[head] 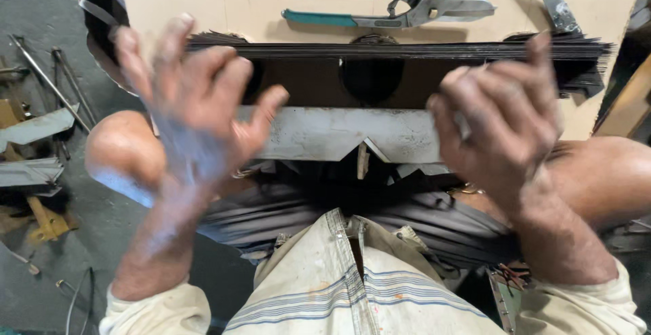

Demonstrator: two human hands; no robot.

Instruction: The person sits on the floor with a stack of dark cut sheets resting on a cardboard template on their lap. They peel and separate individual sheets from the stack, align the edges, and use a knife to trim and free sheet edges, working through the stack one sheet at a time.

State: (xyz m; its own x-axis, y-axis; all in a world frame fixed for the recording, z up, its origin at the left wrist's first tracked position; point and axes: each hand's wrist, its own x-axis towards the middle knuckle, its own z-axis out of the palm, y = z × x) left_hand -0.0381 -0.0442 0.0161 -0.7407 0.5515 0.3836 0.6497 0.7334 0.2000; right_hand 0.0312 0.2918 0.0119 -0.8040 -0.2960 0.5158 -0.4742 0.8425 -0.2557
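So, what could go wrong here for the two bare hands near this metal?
1. The right hand touches the stack of thin dark metal strips; their edges could cut bare fingers.
2. The grey sheet metal piece has a pointed notch close to both hands, so the left hand, open and blurred, might strike it.
3. The tin snips lie loose on the board and might get knocked.
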